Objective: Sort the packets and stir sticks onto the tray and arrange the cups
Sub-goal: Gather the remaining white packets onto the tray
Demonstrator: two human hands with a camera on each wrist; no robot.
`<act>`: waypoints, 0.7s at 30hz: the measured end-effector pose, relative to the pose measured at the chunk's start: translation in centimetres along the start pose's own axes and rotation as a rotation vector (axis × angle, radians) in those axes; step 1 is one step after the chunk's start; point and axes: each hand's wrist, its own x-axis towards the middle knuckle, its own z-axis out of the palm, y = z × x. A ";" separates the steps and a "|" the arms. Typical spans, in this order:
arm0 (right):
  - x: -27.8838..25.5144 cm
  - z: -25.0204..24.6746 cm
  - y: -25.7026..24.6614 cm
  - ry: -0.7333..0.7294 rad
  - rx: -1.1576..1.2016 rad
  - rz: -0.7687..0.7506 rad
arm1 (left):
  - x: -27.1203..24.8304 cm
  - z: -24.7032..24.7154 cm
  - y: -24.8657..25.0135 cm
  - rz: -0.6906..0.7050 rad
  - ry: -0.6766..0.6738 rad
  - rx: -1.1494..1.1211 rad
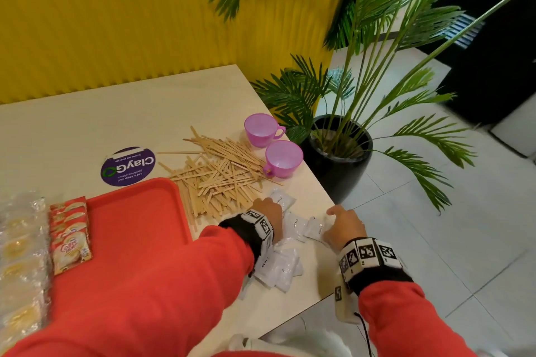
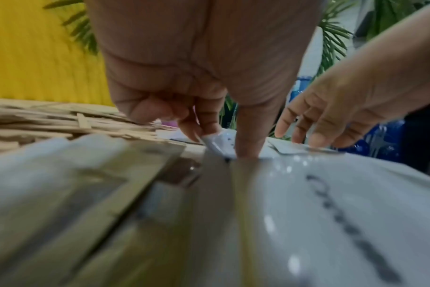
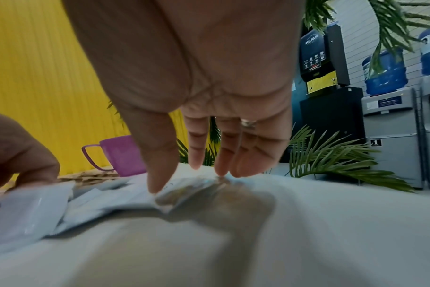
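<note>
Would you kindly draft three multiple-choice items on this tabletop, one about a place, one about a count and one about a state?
1. Where do the red coffee-creamer packets lie?
A. On the left end of the red tray
B. Inside a cup
C. On the floor

2. How many purple cups stand on the table?
A. One
B. Two
C. Four

3. What is the left hand doing?
A. Resting flat on the tray
B. Lifting a cup
C. Pinching a white packet

Answers:
1 A, the head view shows them stacked along the tray's left edge.
2 B, one cup stands behind the other, beside the stir sticks.
3 C, the left wrist view shows finger and thumb closed on the packet's corner.
</note>
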 end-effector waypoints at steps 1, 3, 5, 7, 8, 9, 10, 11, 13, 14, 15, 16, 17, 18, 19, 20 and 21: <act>-0.1 0.0 -0.1 0.000 -0.033 -0.011 | 0.0 -0.2 0.1 -0.012 -0.006 -0.052; -0.3 -0.1 -0.2 -0.001 -0.095 -0.025 | 0.0 -0.5 0.1 -0.026 -0.008 -0.208; -0.4 -0.5 -0.3 -0.033 -0.123 -0.031 | -0.2 -0.6 -0.2 -0.055 0.067 -0.444; -0.5 -1.0 -0.3 -0.044 -0.081 -0.060 | -0.4 -0.7 -0.6 -0.106 0.141 -0.680; -0.5 -1.4 -0.3 -0.043 -0.007 -0.082 | -0.7 -0.9 -0.8 -0.125 0.174 -0.779; -0.5 -1.7 -0.4 -0.037 0.073 -0.113 | -0.8 -1.2 -1.1 -0.138 0.179 -0.843; -0.6 -2.0 -0.6 -0.046 0.163 -0.164 | -0.8 -1.4 -1.4 -0.126 0.203 -0.872; -0.8 -2.5 -1.0 -0.074 0.244 -0.226 | -0.8 -1.7 -1.7 -0.110 0.209 -0.853; -1.2 -3.2 -2.3 -0.160 0.353 -0.365 | -0.6 -2.1 -2.2 -0.101 0.202 -0.834; -1.4 -3.4 -3.1 -0.195 0.363 -0.430 | -0.5 -2.4 -2.2 -0.109 0.167 -0.881; -1.5 -3.4 -4.0 -0.211 0.345 -0.474 | -0.5 -2.6 -2.1 -0.122 0.102 -0.960; -1.6 -3.4 -4.8 -0.204 0.339 -0.508 | -0.8 -3.0 -1.9 -0.130 0.023 -1.044; -1.6 -3.2 -5.5 -0.180 0.340 -0.517 | -1.0 -3.2 -1.7 -0.135 -0.064 -1.141; -1.6 -3.0 -6.2 -0.154 0.353 -0.517 | -1.3 -3.4 -1.6 -0.137 -0.131 -1.237; -1.5 -2.8 -6.6 -0.129 0.365 -0.506 | -1.5 -3.4 -1.7 -0.129 -0.175 -1.316; -1.4 -2.6 -6.9 -0.108 0.377 -0.496 | -1.7 -3.4 -1.9 -0.115 -0.196 -1.358; -1.2 -2.5 -6.9 -0.097 0.395 -0.483 | -1.8 -3.4 -2.2 -0.096 -0.190 -1.338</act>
